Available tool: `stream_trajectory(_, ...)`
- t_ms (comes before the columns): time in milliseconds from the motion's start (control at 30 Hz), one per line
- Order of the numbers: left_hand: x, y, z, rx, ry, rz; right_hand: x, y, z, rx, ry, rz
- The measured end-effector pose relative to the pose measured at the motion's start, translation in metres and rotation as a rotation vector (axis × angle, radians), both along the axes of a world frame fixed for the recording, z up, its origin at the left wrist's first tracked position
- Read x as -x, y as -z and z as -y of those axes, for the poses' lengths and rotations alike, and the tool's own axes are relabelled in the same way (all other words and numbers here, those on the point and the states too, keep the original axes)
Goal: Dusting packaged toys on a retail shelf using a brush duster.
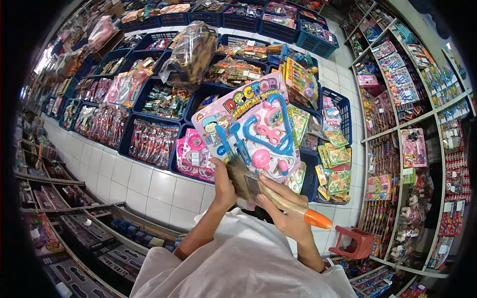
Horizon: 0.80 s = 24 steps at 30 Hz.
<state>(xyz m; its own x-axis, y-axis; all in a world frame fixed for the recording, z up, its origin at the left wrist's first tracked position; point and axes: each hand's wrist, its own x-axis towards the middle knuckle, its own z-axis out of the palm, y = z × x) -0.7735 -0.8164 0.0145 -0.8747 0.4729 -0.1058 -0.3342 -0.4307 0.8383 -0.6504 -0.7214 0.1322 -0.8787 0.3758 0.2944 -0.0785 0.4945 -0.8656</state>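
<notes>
A carded toy doctor set (261, 124) with a pink backing is held up in front of me, tilted, with blue and pink plastic pieces under its clear front. My left hand (223, 186) grips its lower left edge, thumb up along the side; the fingers behind the card are hidden. Across the card's bottom lies a wide paintbrush (252, 186) with brownish bristles and a wooden handle tipped in orange. My right hand (287, 211) is closed round that handle. The bristles point left, touching or very near the card's lower part.
Blue plastic baskets (130, 116) full of packaged toys stand beyond on the white tiled floor (151, 186). A large clear bag (191, 54) rests on them. Stocked shelves (397, 124) rise at right, and more shelves (82, 238) line the lower left. A red stool (354, 242) is near my right side.
</notes>
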Motion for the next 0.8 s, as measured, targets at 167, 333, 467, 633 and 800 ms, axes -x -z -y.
stream_trajectory(167, -0.009, 0.012, 0.006, 0.407, -0.117, -0.367, -0.015, 0.011, -0.020, -0.006, -0.085, 0.074)
stream_trajectory(333, -0.025, -0.016, 0.003, 0.338, 0.055, -0.365, -0.019, 0.000, -0.017, 0.060, 0.049, 0.030)
stream_trajectory(467, -0.027, -0.013, 0.008, 0.326, 0.272, -0.304, -0.012, -0.020, -0.015, 0.042, 0.163, -0.110)
stream_trajectory(633, -0.022, -0.020, -0.001, 0.201, 0.130, -0.599, -0.006, -0.032, -0.026, -0.087, 0.372, -0.153)
stream_trajectory(800, -0.011, -0.050, 0.000, 0.235, 0.094, -0.866, -0.004, -0.041, -0.041, 0.215, 0.410, -0.442)
